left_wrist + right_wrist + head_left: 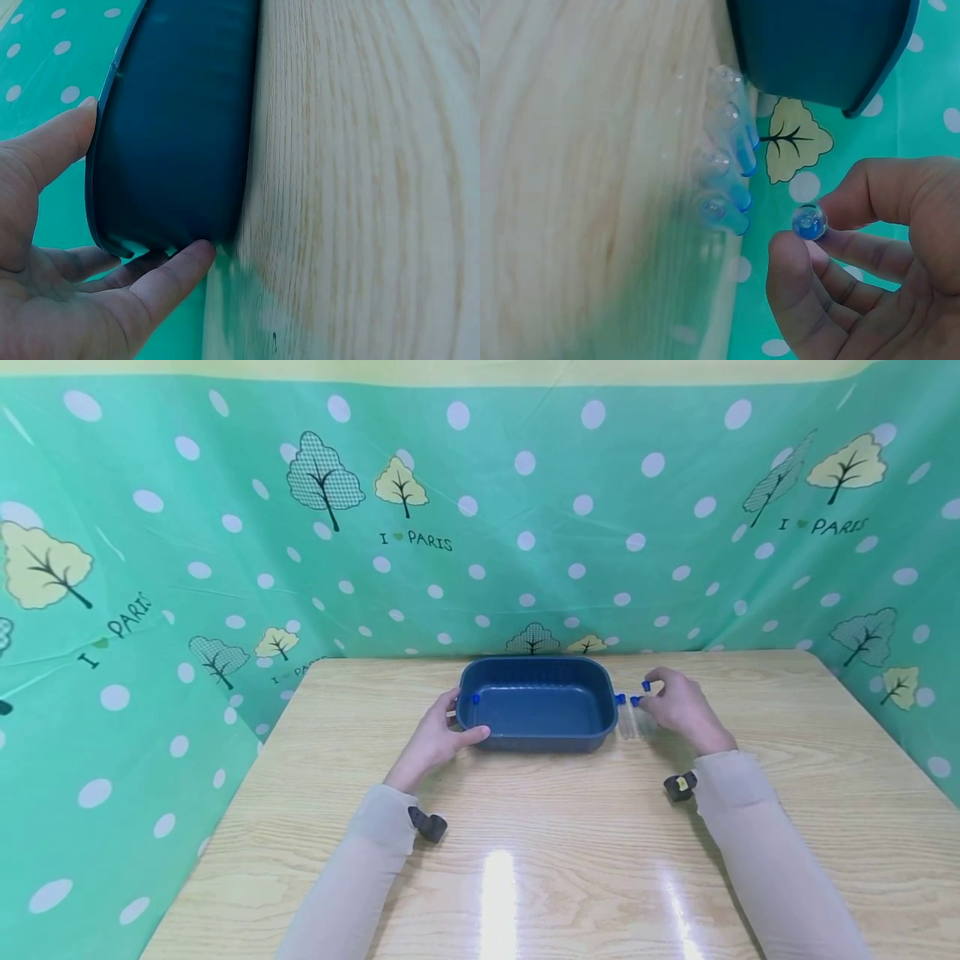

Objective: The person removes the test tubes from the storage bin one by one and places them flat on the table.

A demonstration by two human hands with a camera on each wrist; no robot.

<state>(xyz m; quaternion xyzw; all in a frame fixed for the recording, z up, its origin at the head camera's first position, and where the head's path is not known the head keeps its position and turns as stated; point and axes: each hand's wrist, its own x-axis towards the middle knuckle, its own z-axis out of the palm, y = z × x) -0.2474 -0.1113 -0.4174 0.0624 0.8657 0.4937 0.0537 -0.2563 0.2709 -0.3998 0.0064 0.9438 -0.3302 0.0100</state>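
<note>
A dark blue rectangular basin (pixel 540 743) rests on the table. My left hand (pixel 435 739) grips its left end, thumb on the near rim and fingers round the side; in the left wrist view the fingertips touch the basin wall (pixel 176 127). Between thumb and index finger, my right hand (pixel 681 708) pinches a clear test tube with a blue cap (pixel 647 686), its rounded end (pixel 810 223) towards the right wrist camera. Several similar capped test tubes (pixel 724 210) lie in a row right of the basin. Inside the basin, at its left, shows another blue cap (pixel 476 699).
The wood-grain table (pixel 555 827) extends around the basin on all sides. A green dotted cloth (pixel 495 577) hangs behind the table and along its left and right. Small black devices (pixel 429 825) are strapped at both wrists.
</note>
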